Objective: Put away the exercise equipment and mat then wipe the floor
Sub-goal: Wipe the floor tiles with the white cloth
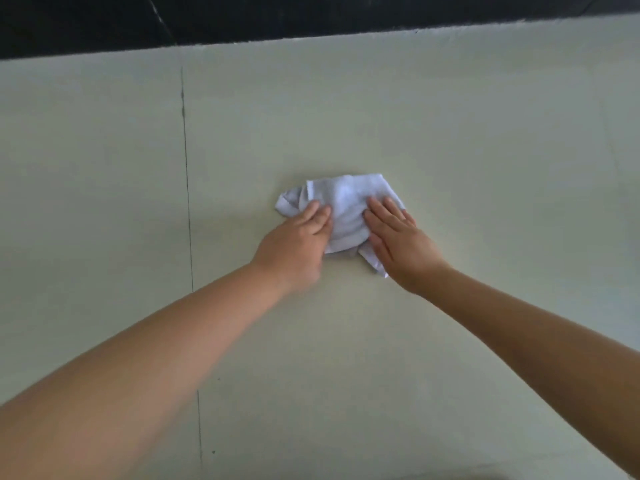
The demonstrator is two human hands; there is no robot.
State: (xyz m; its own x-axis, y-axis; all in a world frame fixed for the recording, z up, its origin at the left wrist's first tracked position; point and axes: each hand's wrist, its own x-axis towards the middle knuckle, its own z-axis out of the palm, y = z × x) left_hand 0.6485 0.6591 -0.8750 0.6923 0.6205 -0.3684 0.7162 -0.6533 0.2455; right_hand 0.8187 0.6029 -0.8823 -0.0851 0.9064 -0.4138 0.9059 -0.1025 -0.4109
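Two bare hands on one crumpled white cloth rag (346, 211), lying on pale cream tiled floor (450, 133), near the middle of the view, well apart from the black skirting band (311, 15) along the far edge. Dark grout line (188, 237) to the left of the rag, not touching it.

Left hand (294, 247): on the rag's left edge, fingers (317, 216) bent somewhat over the fabric; whether pinching or only pressing cannot be told.

Right hand (398, 244): laid flat on the rag's right side, fingers straight and together, pressing down, gripping nothing.

Handling, judged: light, soft, limp; likely to bunch and fold under a push rather than slide as a sheet. Best held by flat palm pressure over the middle, or gathered at the loose corner by the right wrist. No mat or exercise gear in view; wiping stage apparently in hand.
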